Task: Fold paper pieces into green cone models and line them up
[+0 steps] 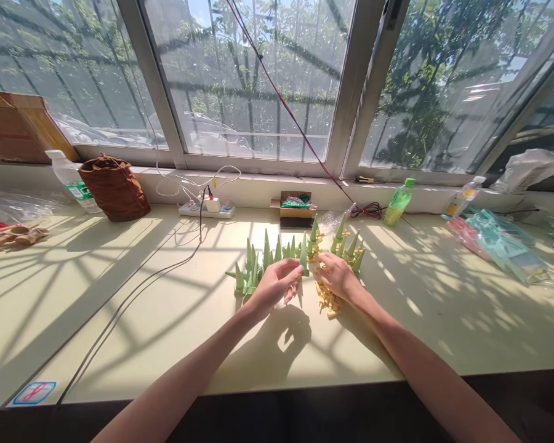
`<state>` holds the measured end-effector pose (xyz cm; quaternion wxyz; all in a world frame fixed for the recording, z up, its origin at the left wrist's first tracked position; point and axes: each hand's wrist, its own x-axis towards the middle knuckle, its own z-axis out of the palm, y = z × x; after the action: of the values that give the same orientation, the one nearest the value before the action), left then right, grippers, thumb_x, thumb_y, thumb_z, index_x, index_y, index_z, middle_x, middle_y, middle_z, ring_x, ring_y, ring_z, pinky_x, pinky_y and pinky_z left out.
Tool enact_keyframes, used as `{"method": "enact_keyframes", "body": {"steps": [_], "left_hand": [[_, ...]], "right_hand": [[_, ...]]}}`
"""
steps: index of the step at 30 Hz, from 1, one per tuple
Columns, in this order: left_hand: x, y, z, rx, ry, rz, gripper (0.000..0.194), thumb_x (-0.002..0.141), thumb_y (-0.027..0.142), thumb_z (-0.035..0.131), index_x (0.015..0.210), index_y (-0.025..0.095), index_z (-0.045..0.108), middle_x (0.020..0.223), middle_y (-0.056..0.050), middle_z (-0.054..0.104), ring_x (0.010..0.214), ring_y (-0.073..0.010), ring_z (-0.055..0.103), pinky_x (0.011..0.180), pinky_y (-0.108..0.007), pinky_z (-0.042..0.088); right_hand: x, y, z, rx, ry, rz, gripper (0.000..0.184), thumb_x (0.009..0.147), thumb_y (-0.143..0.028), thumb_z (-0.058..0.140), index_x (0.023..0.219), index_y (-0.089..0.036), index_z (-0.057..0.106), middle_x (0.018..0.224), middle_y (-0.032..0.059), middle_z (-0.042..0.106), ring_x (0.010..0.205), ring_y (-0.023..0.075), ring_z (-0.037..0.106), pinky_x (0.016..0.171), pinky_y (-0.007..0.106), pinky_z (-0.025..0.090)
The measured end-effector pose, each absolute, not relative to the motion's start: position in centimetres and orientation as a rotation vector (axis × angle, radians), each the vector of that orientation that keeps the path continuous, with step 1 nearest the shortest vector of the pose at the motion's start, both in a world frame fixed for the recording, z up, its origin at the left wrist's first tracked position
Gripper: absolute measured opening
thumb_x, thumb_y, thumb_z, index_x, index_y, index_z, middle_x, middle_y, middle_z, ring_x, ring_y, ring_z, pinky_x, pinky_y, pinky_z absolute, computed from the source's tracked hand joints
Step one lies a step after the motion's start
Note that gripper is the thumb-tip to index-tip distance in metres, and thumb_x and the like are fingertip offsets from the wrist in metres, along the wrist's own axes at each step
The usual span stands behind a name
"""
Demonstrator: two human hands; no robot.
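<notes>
My left hand (277, 284) is closed in a pinch on a pale green cone (303, 257), held upright between thumb and fingertips. Behind and to the left of that hand stand several more green cones (248, 255) in a cluster. My right hand (338, 275) reaches over a heap of small yellow pieces (329, 301), its fingers curled down; what they grip, if anything, is hidden. More green cones (339, 234) with yellow bits at their bases stand just beyond the right hand.
At the back of the table (157, 332) are a small cardboard box (295, 216), a power strip (207, 211), a green bottle (399, 202) and a brown bag (115, 187). A dark cable (133, 288) crosses the left side. Plastic packets (503, 246) lie at the right.
</notes>
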<state>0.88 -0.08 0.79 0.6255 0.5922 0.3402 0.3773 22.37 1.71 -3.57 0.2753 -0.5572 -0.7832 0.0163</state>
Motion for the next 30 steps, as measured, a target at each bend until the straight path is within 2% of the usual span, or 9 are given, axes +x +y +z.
{"method": "enact_keyframes", "body": {"steps": [6, 11, 21, 30], "left_hand": [[0.9, -0.2, 0.9, 1.364, 0.783, 0.871, 0.043, 0.084, 0.046, 0.066, 0.111, 0.014, 0.055, 0.06, 0.005, 0.052, 0.04, -0.0051, 0.039, 0.039, -0.019, 0.032], [0.8, -0.1, 0.7, 1.367, 0.779, 0.86, 0.041, 0.085, 0.046, 0.065, 0.11, 0.015, 0.055, 0.061, 0.004, 0.053, 0.039, -0.005, 0.039, 0.039, -0.019, 0.032], [0.9, -0.1, 0.5, 1.377, 0.762, 0.877, 0.038, 0.085, 0.045, 0.065, 0.108, 0.016, 0.056, 0.066, 0.003, 0.055, 0.04, -0.0044, 0.041, 0.038, -0.019, 0.032], [1.0, -0.1, 0.7, 1.39, 0.769, 0.876, 0.036, 0.084, 0.046, 0.066, 0.103, 0.016, 0.057, 0.081, -0.001, 0.062, 0.038, -0.0026, 0.041, 0.037, -0.019, 0.032]], "right_hand": [[22.2, 2.0, -3.2, -1.576, -2.13, 0.018, 0.023, 0.089, -0.015, 0.051, 0.11, -0.018, 0.06, 0.106, 0.0093, 0.066, 0.096, 0.0211, 0.062, 0.084, 0.029, 0.048], [22.2, 2.3, -3.1, -1.593, -2.161, 0.006, 0.03, 0.088, -0.01, 0.05, 0.114, -0.019, 0.06, 0.107, 0.008, 0.068, 0.094, 0.0205, 0.063, 0.08, 0.027, 0.048], [22.4, 2.5, -3.4, -1.585, -2.142, 0.044, 0.022, 0.089, -0.013, 0.052, 0.104, -0.022, 0.064, 0.098, 0.0051, 0.067, 0.085, 0.0189, 0.062, 0.072, 0.025, 0.045], [22.4, 2.8, -3.7, -1.655, -2.141, 0.058, 0.017, 0.091, -0.018, 0.053, 0.1, -0.023, 0.067, 0.092, 0.0041, 0.063, 0.08, 0.0171, 0.061, 0.068, 0.024, 0.044]]}}
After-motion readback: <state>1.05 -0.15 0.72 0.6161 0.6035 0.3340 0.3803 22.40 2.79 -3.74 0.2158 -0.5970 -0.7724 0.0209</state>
